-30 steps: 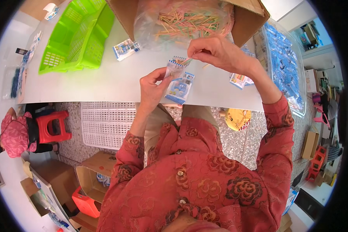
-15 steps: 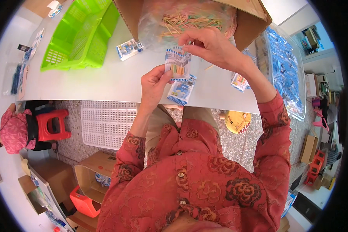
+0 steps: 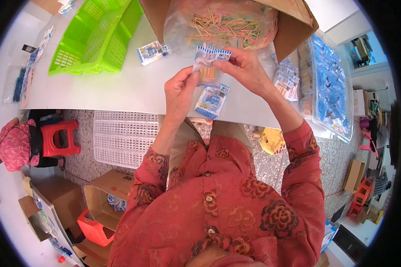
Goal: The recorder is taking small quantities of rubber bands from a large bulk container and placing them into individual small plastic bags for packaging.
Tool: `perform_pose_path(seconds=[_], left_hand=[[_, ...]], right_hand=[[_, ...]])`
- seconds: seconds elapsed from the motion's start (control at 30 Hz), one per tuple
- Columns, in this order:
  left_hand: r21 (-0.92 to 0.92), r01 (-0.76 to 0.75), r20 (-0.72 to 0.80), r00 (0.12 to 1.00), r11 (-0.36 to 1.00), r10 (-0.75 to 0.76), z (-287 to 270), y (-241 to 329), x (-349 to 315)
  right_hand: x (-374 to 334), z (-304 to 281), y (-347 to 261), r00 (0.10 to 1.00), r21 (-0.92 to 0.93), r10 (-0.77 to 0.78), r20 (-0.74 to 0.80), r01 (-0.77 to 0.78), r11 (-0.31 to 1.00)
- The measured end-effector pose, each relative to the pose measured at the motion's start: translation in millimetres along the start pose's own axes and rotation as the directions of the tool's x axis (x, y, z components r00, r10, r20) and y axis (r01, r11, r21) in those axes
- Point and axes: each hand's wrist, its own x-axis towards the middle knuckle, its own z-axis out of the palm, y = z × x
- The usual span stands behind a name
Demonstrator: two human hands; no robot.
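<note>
We see the left hand [image 3: 178, 91] and right hand [image 3: 247, 73] pinching a packet [image 3: 206, 66] above the table [image 3: 107, 91], coloured sticks [image 3: 208, 74] already inside; loose sticks [image 3: 227, 26] remain in the plastic bag [image 3: 177, 32]. We cannot judge the second packet's [image 3: 212, 101] filling.

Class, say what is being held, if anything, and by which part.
One blue-edged packet of coloured sticks: the left grip pinches its left edge, the right grip its upper right side.

A white table [image 3: 133, 89] stands under bright light on a speckled grey terrazzo floor [image 3: 271, 168]; left, a red plastic stool [image 3: 48, 140] and white wall [image 3: 9, 196].
</note>
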Motion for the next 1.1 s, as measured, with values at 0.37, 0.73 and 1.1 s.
perform_pose_path(seconds=[0.37,0.73,1.1], left_hand=[[0.024,0.028,0.055,0.998,0.999,-0.029,-1,14,3],[0.039,-0.017,0.009,1.000,0.999,0.016,5,15,1],[-0.026,0.034,0.036,0.999,0.999,-0.033,4,4,2]], right_hand=[[-3,-3,-4,0.995,0.048,-0.067,-0.070,0.071,0.996],[-4,4,2,1.000,0.310,0.001,0.018,-0.007,0.951],[-4,6,11,0.998,0.223,0.035,-0.051,-0.022,0.974]])
